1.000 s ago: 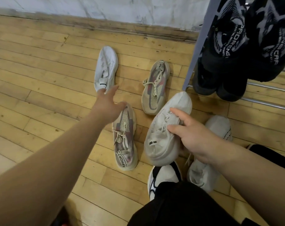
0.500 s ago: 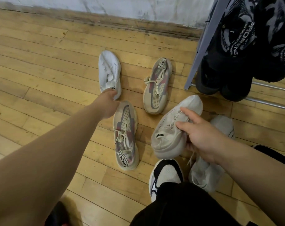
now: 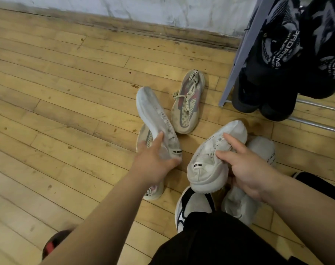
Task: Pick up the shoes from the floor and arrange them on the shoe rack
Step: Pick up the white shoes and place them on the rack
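Left hand (image 3: 153,163), arm outstretched, grips a white fabric sneaker (image 3: 155,115) by its heel above the wooden floor (image 3: 67,111); right hand (image 3: 247,169) clasps a second white laced sneaker (image 3: 207,169), fingers curled over its laces.

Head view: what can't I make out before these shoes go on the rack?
Shoe rack: cut off by top and right edges; free space unseen.
Nearer beige shoe: mostly hidden under left hand and its white shoe.
Floor sneaker: partly behind right hand and its held sneaker.
Dark object: hidden by left forearm.
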A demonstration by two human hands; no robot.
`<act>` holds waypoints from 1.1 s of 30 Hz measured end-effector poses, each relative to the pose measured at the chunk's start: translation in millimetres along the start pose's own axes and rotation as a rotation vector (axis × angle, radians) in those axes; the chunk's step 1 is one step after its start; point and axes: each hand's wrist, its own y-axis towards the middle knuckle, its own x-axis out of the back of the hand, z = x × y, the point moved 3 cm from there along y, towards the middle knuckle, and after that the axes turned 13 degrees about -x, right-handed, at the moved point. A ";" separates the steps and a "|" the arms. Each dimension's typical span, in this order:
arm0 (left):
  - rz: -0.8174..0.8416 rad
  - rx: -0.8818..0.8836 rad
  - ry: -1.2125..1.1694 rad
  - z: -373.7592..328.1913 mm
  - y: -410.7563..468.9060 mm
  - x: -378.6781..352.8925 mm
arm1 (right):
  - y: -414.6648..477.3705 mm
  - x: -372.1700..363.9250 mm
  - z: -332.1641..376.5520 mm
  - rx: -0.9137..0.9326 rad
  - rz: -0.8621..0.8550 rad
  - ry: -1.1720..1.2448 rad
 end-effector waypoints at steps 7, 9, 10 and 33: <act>-0.232 0.055 0.101 -16.2 35.5 -20.9 | -7.9 8.9 4.2 0.000 -0.046 0.027; -0.274 0.016 -0.010 -20.8 28.5 -12.1 | -13.4 12.9 9.7 -0.031 -0.041 0.093; -0.295 -0.006 -0.142 -25.1 22.1 -6.8 | -15.9 16.7 11.9 -0.053 -0.030 0.134; -0.177 -0.570 -0.881 -245.0 -206.0 134.3 | -341.4 107.5 90.9 0.159 0.092 0.226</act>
